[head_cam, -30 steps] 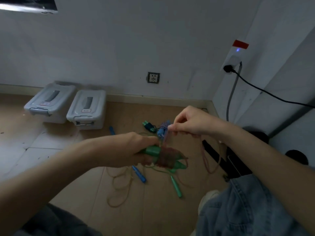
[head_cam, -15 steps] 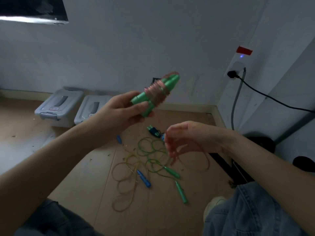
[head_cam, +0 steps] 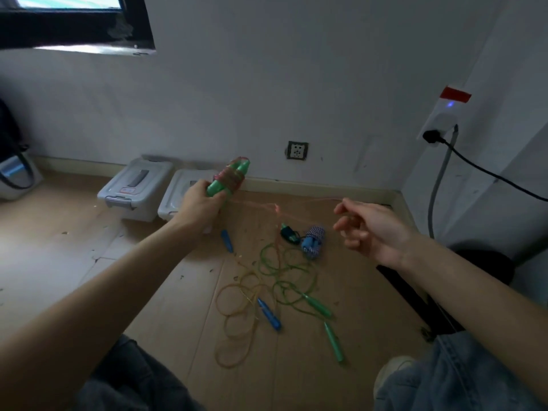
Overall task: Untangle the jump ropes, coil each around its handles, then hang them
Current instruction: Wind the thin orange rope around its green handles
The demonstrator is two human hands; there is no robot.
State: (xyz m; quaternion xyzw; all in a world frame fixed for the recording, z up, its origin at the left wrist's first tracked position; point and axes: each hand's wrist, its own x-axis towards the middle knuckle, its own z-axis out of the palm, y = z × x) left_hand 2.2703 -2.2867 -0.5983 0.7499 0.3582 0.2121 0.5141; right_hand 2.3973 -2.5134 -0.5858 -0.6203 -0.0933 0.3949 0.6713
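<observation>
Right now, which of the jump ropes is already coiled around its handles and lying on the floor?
The blue-and-white striped rope, bundled round its blue handles near the right hand. The green rope and yellow rope lie loose.

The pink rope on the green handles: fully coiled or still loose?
Partly coiled. Wraps bind the green handles in the left hand, but a loose pink strand runs to the right hand.
</observation>
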